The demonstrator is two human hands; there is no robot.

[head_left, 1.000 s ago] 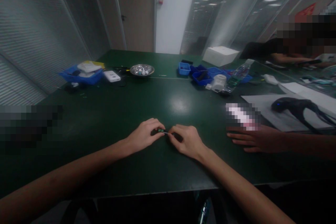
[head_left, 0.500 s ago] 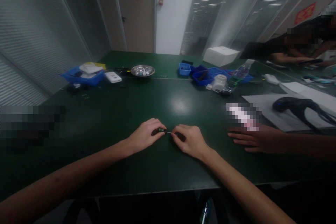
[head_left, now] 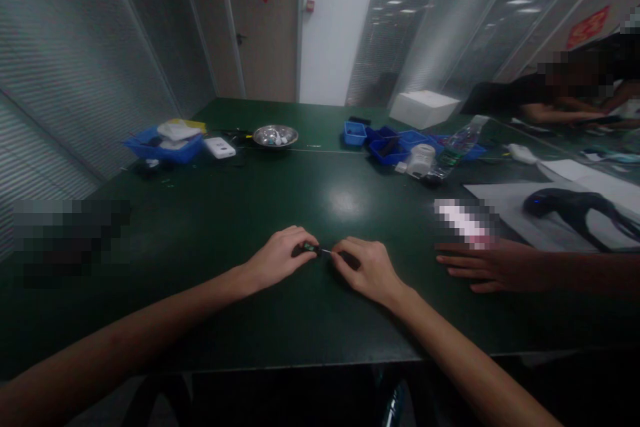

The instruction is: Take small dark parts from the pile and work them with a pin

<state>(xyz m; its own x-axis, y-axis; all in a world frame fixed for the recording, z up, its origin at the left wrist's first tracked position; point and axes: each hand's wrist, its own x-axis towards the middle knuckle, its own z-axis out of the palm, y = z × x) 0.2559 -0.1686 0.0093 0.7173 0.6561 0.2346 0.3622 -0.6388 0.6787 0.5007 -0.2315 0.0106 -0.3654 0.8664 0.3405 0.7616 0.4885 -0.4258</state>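
Observation:
My left hand (head_left: 280, 255) is curled on the dark green table (head_left: 210, 213) and pinches a small dark part (head_left: 309, 248) at its fingertips. My right hand (head_left: 364, 267) is closed too, its fingertips on a thin pale pin or wire (head_left: 326, 251) that sticks out of that part toward the right. The two hands nearly touch near the table's front edge. The part is too small and dim to name.
Another person's hand (head_left: 483, 265) lies flat on the table to my right. Farther back are a blue bin (head_left: 164, 147), a metal bowl (head_left: 275, 135), small blue trays (head_left: 385, 143), a plastic bottle (head_left: 457, 140), a white box (head_left: 423, 107) and a black object (head_left: 575, 207) on white paper.
My hands have drawn slightly apart, so a little more of the thin pin shows between them. The other person's hand stays flat.

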